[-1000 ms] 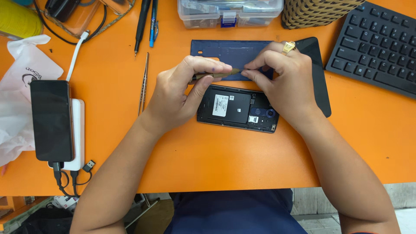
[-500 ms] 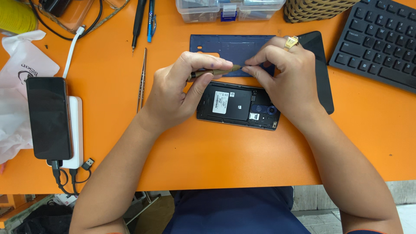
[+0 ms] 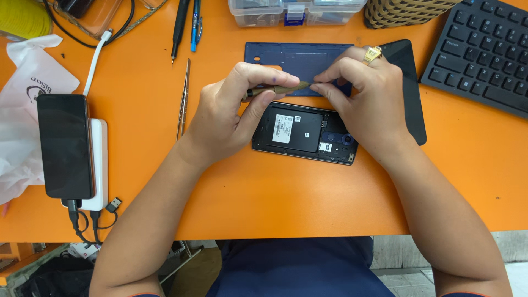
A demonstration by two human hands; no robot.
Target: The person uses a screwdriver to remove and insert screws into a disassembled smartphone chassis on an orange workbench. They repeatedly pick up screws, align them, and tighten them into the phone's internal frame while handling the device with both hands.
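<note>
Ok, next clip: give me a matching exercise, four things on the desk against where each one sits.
Things:
1. tweezers
2. keyboard
3. opened phone
4. black phone

Places:
A. on a white power bank, far left
B. below both hands, centre
C. top right corner
D. just left of the left hand

Pairs: 1-D, 2-C, 3-B, 4-A

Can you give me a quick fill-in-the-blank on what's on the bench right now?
1. Both hands pinch a thin brown tool above the opened ____.
2. The right hand wears a gold ____.
3. The metal tweezers lie on the ____ table.
4. The left hand holds the tool's ____ end.

Missing words: phone; ring; orange; dark
</note>
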